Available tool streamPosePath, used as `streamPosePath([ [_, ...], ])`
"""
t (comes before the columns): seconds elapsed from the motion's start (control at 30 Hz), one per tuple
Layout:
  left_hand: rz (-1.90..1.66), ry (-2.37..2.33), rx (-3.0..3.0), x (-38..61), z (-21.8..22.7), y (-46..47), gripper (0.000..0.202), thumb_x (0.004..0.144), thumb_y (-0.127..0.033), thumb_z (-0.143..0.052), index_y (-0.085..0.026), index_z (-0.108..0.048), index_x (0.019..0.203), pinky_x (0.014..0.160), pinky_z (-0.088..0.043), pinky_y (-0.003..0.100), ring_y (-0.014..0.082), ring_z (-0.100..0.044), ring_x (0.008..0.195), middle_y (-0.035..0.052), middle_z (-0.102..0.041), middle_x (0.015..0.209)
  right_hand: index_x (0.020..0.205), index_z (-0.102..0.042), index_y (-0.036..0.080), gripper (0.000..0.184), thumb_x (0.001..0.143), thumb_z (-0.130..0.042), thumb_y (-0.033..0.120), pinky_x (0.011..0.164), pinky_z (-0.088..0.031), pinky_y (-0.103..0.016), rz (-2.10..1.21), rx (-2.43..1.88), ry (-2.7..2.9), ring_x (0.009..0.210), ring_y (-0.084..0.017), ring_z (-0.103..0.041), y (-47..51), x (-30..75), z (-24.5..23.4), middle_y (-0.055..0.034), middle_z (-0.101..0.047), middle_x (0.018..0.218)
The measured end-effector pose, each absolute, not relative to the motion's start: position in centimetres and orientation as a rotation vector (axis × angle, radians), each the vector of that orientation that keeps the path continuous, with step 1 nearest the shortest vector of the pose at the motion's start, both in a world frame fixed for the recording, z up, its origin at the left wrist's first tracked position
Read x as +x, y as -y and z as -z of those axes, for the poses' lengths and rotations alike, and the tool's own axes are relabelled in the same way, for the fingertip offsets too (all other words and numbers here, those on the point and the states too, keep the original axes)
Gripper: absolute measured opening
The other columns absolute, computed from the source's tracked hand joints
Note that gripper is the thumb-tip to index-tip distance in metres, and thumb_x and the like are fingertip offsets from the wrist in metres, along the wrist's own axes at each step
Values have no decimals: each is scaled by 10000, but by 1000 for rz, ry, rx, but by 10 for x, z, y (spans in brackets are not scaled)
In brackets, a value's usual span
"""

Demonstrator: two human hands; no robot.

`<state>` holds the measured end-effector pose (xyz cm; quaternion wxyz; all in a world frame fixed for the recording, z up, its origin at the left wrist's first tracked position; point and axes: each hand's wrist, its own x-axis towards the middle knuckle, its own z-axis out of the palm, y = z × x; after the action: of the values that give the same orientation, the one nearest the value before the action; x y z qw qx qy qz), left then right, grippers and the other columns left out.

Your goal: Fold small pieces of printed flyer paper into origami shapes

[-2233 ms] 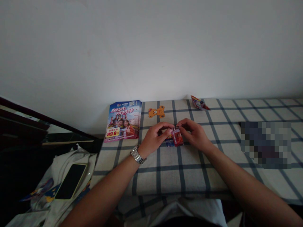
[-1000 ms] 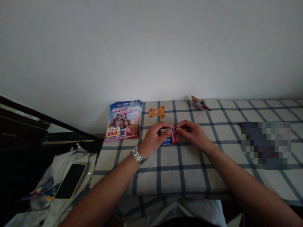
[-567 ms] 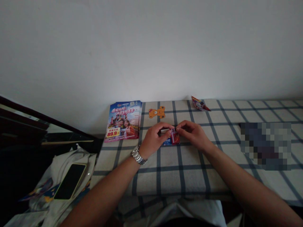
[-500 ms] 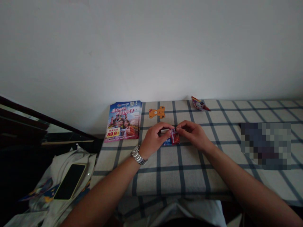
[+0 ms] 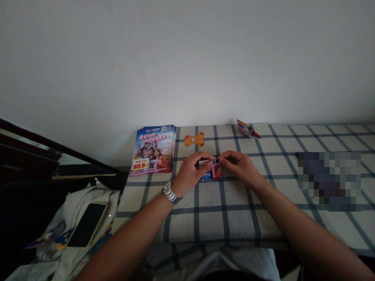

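Red paper, apparently folded, its inside hidden, is pinched by fingers of the left hand and right hand.

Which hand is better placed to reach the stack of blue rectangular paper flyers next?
The left hand, probably: nearer the stack than the right hand, though both hold the small red and blue paper.

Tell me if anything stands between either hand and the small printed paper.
Nothing visible does: the left hand and right hand both already hold the small printed paper. The bear picture lies beyond it, not between.
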<state>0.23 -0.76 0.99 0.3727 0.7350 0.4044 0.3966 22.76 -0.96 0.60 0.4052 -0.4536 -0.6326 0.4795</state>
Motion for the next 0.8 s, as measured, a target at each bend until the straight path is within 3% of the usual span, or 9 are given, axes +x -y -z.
streamPosePath([
  [0.3, -980, -1025, 1876, 3, -5, 8, 148, 966, -286, -668, -231, -738, 1084, 855, -555, 305, 192, -719, 977, 39, -770, 1081, 952, -732, 210, 256, 945, -684, 461, 714, -535, -308, -1172, -1157, 1670, 779, -192, -684, 14, 224, -8, -37, -756, 887],
  [0.43, -1012, -1047, 1843, 2, -8, 7, 220, 977, -387, -662, -215, -733, 1095, 745, -536, 274, 166, -688, 840, 41, -762, 1021, 913, -728, 202, 286, 932, -693, 485, 700, -527, -307, -1130, -1182, 1624, 765, -194, -676, 12, 225, -10, -38, -748, 841],
  [0.8, -1092, -1055, 1735, 2, -10, 6, 295, 976, -472, -650, -187, -697, 916, 722, -543, 258, 156, -673, 783, 31, -720, 855, 877, -699, 204, 310, 921, -699, 510, 703, -532, -318, -1092, -1174, 1574, 747, -194, -658, 10, 225, -9, -38, -717, 809],
])
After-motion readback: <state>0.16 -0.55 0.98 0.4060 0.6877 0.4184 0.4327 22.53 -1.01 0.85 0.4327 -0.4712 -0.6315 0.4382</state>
